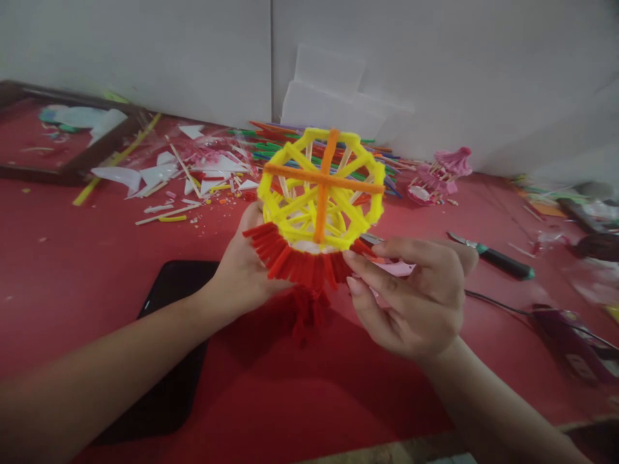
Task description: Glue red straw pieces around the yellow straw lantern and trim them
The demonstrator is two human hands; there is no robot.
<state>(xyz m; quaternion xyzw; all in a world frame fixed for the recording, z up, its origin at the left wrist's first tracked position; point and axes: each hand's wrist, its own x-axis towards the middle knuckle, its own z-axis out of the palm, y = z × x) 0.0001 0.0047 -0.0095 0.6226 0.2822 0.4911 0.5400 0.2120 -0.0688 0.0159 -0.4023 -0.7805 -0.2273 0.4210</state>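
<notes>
A pipe-cleaner wheel model (323, 183) is held up before me. Its yellow rim and spokes carry an orange cross on the front, and thin sticks show between its faces. Below the rim fans a fringe of red pipe-cleaner pieces (309, 267), with more red pieces hanging underneath. My left hand (246, 264) grips the model from behind on the left, its fingertips hidden. At the lower right of the rim, my right hand (411, 290) has thumb and fingers closed together against the red fringe. Whatever small piece they pinch is hard to make out.
A black tablet or large phone (169, 361) lies under my left forearm. Pliers (493, 254) rest at the right, above a dark red box with a cable (575, 341). Behind are paper scraps (164, 171), coloured pipe cleaners (271, 151), a pink model (447, 171) and a wooden frame (91, 148).
</notes>
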